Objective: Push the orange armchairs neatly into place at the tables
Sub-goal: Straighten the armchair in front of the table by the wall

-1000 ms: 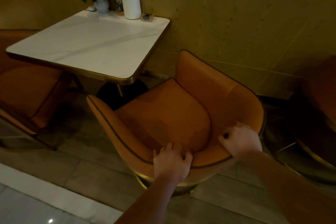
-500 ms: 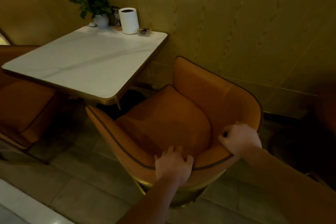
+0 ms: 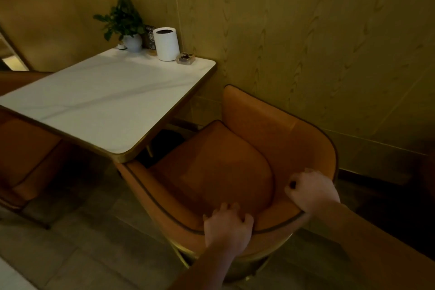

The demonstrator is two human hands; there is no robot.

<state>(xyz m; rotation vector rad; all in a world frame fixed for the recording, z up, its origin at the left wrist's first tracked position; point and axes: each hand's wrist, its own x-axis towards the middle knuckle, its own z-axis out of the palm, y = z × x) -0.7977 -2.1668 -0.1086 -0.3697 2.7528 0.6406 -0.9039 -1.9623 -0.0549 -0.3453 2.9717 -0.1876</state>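
Two hands grip the near back rim of the orange armchair (image 3: 211,172), left hand (image 3: 227,228) and right hand (image 3: 313,192) with fingers curled over it, its seat just right of the white table (image 3: 106,101)

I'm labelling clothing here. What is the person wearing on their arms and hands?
Nothing that shows. The left hand and right hand are ungloved, and the left forearm and right forearm are bare to the picture's edge: no sleeves or cuffs. No watch, bracelet or ring is visible, though the dim light could hide a thin one.
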